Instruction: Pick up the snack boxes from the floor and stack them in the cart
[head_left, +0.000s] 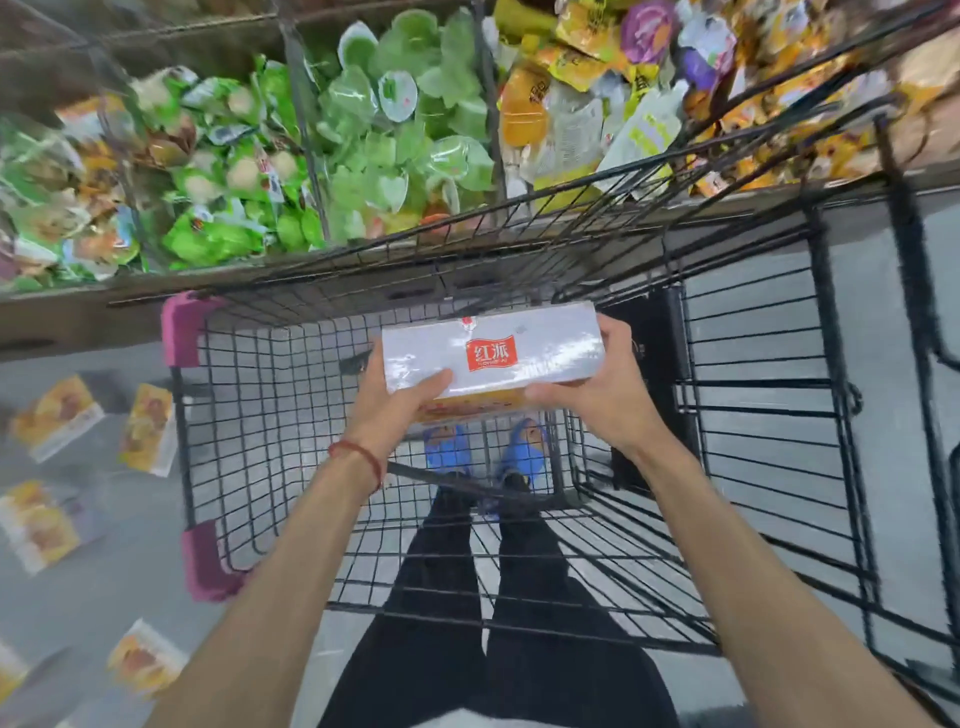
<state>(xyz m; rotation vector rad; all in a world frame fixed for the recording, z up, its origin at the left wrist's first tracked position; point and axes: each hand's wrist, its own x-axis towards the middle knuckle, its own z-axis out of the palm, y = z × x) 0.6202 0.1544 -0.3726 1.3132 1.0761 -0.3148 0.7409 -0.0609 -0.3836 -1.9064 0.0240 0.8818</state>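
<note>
I hold a white snack box (498, 348) with a red logo over the inside of the black wire cart (244, 415). My left hand (395, 400) grips its left end and my right hand (597, 384) grips its right end. The box is level, with an orange side showing underneath. The cart's basket shows only wire mesh below the box. Several yellow-and-white snack boxes lie on the grey floor to the left of the cart, among them one (148, 428) close to the cart's side, one (57, 415) further left and one (145, 657) near my left forearm.
A shelf bin (260, 156) of green snack packets and another (649, 88) of yellow ones stand just beyond the cart. The cart has pink corner bumpers (179, 327). My legs and blue shoes (447, 452) show through the mesh.
</note>
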